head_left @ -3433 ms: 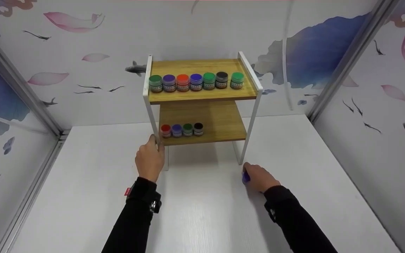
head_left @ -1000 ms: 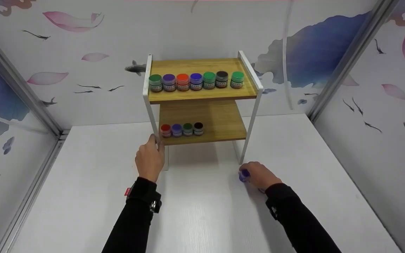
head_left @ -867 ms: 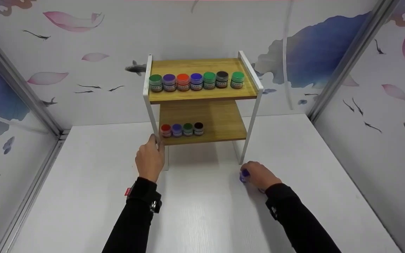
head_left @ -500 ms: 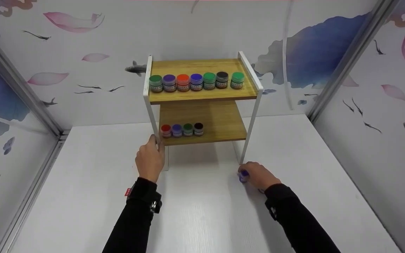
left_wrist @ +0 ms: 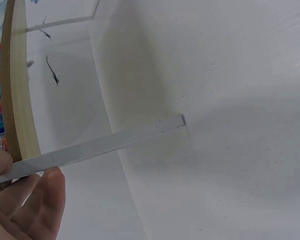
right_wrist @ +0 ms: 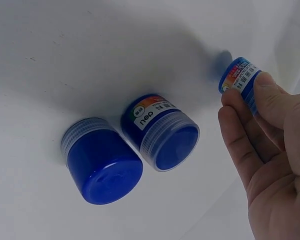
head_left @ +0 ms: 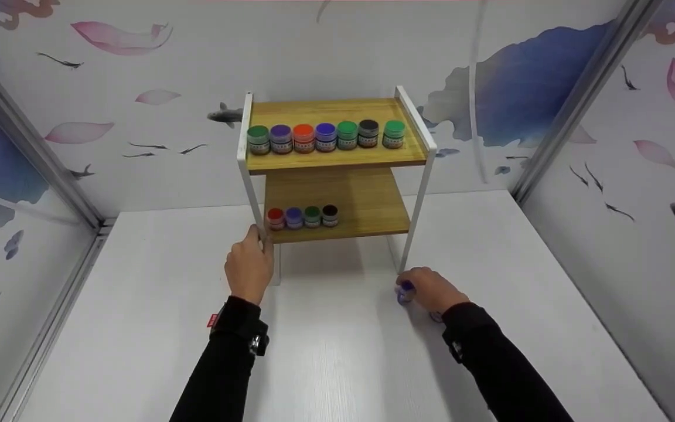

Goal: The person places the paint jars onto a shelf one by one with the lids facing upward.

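Note:
In the head view my left hand (head_left: 249,266) holds the left front leg of a white-framed two-tier shelf (head_left: 337,234). The left wrist view shows the thumb and fingers about that white leg (left_wrist: 100,148). My right hand (head_left: 434,290) is low by the shelf's right front foot. It pinches a blue paint jar (right_wrist: 241,80) between thumb and fingers, just over or on the table; I cannot tell which. Nearby on the table are two more blue paint jars: one with its lid up (right_wrist: 157,131) and one upside down (right_wrist: 102,161). In the head view the right wrist mostly hides them.
On the upper board stands a row of several paint jars (head_left: 326,136) in green, purple, orange, blue and black. The lower board bears several smaller-looking jars (head_left: 303,217) at its left. A patterned back wall (head_left: 167,164) rises behind the white table (head_left: 326,351).
My right hand has shifted slightly left with the blue paint jar, and part of another jar now shows beneath the wrist. My left hand stays on the shelf leg.

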{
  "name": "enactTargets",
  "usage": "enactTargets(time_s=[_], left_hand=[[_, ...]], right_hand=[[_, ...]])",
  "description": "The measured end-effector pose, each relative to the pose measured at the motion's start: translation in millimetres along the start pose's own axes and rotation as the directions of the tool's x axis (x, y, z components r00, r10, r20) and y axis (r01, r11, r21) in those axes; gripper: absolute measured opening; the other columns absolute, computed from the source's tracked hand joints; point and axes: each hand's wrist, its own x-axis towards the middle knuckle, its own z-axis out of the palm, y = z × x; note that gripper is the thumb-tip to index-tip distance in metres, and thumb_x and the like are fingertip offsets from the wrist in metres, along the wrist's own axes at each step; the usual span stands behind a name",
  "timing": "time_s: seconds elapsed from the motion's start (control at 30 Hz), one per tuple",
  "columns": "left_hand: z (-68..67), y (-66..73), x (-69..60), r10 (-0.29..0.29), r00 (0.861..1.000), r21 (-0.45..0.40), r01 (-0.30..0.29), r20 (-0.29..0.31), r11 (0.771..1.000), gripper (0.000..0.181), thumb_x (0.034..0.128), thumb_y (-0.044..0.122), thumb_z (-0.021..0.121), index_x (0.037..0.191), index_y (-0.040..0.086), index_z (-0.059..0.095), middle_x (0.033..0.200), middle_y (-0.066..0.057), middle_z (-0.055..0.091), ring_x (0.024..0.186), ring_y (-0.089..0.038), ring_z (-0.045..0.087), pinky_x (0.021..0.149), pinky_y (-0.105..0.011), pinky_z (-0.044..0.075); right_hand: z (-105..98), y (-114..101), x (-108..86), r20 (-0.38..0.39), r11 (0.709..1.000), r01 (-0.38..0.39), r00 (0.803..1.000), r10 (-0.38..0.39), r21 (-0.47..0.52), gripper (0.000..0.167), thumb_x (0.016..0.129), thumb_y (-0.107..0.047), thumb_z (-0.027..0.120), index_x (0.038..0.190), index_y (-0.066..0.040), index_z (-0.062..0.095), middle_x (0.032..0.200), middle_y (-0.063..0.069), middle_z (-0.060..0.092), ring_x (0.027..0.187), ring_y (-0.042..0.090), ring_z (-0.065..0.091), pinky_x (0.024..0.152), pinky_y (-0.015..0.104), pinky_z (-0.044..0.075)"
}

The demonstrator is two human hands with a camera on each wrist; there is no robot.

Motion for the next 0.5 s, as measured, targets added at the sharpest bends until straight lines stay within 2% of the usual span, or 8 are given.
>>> enactTargets(time_s=[0.17, 0.37, 0.5], left_hand=[[-0.7, 0.7, -0.4, -0.009, 1.0, -0.002, 0.009, 0.007, 1.0, 0.018, 0.0965, 0.022, 0.059, 0.096, 0.004, 0.063, 0.07, -0.011, 0.066, 0.054, -0.019, 0.052, 0.047, -0.033, 0.041], [-1.3, 1.3, -0.5, -0.015, 1.0, -0.006, 0.015, 0.019, 1.0, 0.018, 0.097, 0.023, 0.058, 0.094, 0.005, 0.061, 0.067, -0.009, 0.063, 0.053, -0.018, 0.049, 0.045, -0.03, 0.036], [-1.6, 1.5, -0.6, -0.016, 1.0, -0.005, 0.016, 0.022, 1.0, 0.019, 0.0974, 0.023, 0.058, 0.095, 0.004, 0.062, 0.067, -0.009, 0.062, 0.053, -0.017, 0.047, 0.045, -0.029, 0.034]], right_hand=[[-4, -4, 3.3, 0.012, 1.0, -0.011, 1.0, 0.011, 0.007, 0.03, 0.089, 0.001, 0.065, 0.119, -0.003, 0.067, 0.116, 0.014, 0.068, 0.117, 0.033, 0.059, 0.103, 0.049, 0.044], [-11, -11, 6.4, 0.03, 0.999, -0.033, 0.999, 0.033, 0.007, 0.031, 0.089, 0.0, 0.065, 0.12, -0.003, 0.067, 0.114, 0.012, 0.069, 0.117, 0.032, 0.061, 0.103, 0.049, 0.045], [-17, -17, 6.8, 0.032, 1.0, -0.007, 0.999, 0.007, -0.004, 0.032, 0.089, 0.003, 0.063, 0.12, -0.002, 0.066, 0.112, 0.013, 0.07, 0.115, 0.033, 0.062, 0.102, 0.049, 0.045]])
